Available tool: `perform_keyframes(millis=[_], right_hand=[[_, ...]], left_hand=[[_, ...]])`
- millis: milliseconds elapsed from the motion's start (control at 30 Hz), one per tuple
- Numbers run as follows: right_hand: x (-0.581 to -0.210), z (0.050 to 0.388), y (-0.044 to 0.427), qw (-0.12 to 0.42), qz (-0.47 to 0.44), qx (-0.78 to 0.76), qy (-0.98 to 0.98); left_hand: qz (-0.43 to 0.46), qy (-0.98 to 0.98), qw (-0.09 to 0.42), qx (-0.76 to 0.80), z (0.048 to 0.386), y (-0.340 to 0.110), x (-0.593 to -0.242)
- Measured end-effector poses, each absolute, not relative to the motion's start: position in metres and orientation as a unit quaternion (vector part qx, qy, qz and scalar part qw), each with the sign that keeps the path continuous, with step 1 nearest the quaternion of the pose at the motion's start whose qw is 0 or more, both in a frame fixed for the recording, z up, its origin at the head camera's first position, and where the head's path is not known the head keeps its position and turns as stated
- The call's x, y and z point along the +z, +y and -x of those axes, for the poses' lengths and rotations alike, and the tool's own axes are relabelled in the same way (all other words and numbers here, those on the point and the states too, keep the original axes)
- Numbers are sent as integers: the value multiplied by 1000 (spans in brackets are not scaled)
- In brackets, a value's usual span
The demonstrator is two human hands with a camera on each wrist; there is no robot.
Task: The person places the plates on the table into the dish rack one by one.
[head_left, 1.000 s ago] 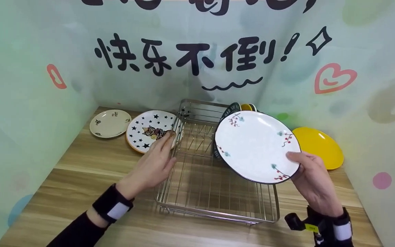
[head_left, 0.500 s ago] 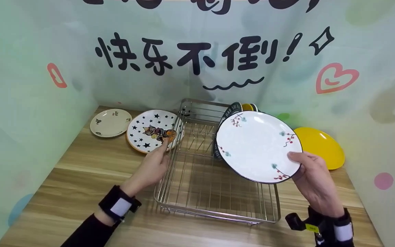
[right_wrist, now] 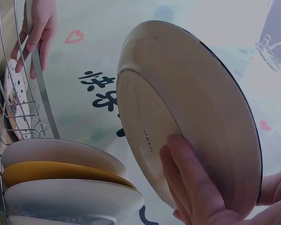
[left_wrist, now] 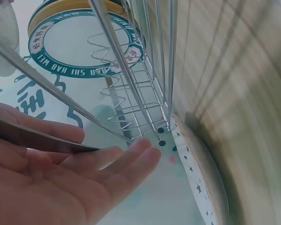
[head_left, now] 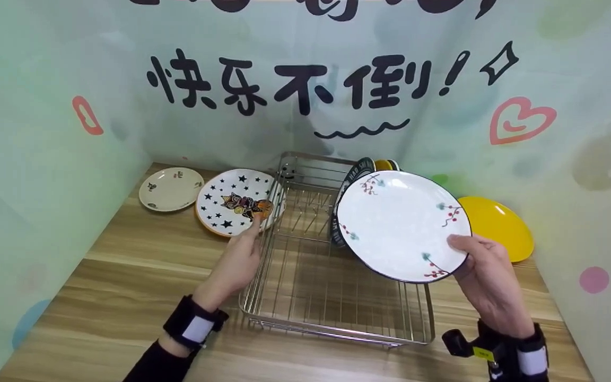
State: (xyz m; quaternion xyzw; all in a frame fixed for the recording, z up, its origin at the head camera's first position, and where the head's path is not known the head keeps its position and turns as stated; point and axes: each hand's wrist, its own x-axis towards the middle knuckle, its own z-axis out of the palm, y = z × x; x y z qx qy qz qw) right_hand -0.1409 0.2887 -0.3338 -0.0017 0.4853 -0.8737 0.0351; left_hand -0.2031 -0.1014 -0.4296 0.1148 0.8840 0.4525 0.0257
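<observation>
While the head view takes in the whole workspace, a wood-grain table (head_left: 98, 297) fills the corner between pale green wall sheets (head_left: 220, 138) printed with black characters and hearts. A wire dish rack (head_left: 316, 156) stands on it, near the back sheet. To the left lie a small cream plate (head_left: 171, 190) and a star-patterned plate (head_left: 220, 201), the latter partly behind the rack's side; a yellow plate (head_left: 504, 228) lies to the right. The right hand (head_left: 488, 276) holds a white plate (head_left: 401, 228) tilted above the rack's right part, pinched at its edge between thumb and fingers. That plate blocks much of a green-rimmed plate (head_left: 358, 171) standing in the rack. The left hand (head_left: 236, 260) is at the rack's left side, one finger pointing towards the star-patterned plate.

In the left wrist view, the rack's rim runs between that hand's thumb and nearly straight fingers, narrowly spread; wires cross in front of the green-rimmed plate.

In the right wrist view, the white plate's underside rests against the right fingers, covering some wall lettering. Beside it, well apart from the left hand, a yellow dish (right_wrist: 65, 172) stands between paler ones in the rack.
</observation>
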Motion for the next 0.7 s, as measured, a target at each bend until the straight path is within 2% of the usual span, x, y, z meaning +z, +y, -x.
perform_keyframes(millis=[433,700], right_hand=[[-325,142,295,14,-1,-864,504],[-298,167,294,3,-25,-802,596]], left_hand=[[-108,900,21,421,201,-98,-429],[-102,894,22,436,201,-98,-430]])
